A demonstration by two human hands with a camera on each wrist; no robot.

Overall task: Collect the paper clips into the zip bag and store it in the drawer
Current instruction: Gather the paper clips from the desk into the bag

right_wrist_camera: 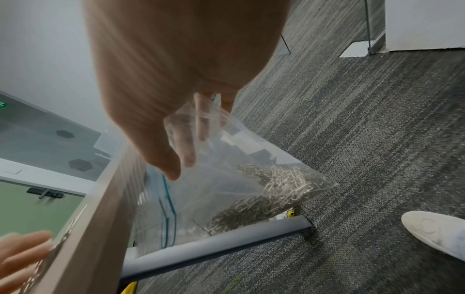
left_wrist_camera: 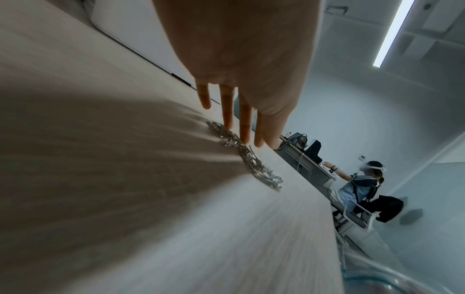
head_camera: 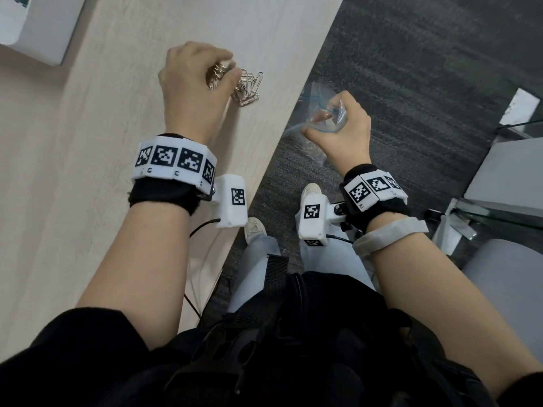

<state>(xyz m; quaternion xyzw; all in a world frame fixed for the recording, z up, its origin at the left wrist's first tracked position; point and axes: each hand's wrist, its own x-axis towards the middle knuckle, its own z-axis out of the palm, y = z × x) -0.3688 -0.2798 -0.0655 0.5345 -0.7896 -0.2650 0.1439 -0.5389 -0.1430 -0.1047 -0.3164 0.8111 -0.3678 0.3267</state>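
Loose silver paper clips (head_camera: 248, 88) lie in a pile on the pale wooden table (head_camera: 117, 98) near its right edge. My left hand (head_camera: 226, 70) is curled over the pile's left side and grips a bunch of clips between thumb and fingers. In the left wrist view the fingertips (left_wrist_camera: 245, 139) reach down into the clips (left_wrist_camera: 254, 165). My right hand (head_camera: 326, 116) pinches the mouth of a clear zip bag (head_camera: 311, 95) with a blue zip strip, just off the table edge above the carpet. The bag (right_wrist_camera: 214, 189) hangs from that hand (right_wrist_camera: 186, 151) and holds many clips (right_wrist_camera: 276, 189).
A white box (head_camera: 38, 24) sits at the table's far left. Dark carpet (head_camera: 411, 83) lies to the right, with glass panels (head_camera: 499, 212) beyond. A grey bar (right_wrist_camera: 214, 244) lies low beside the table edge. Another person (left_wrist_camera: 365, 183) sits at a distant desk.
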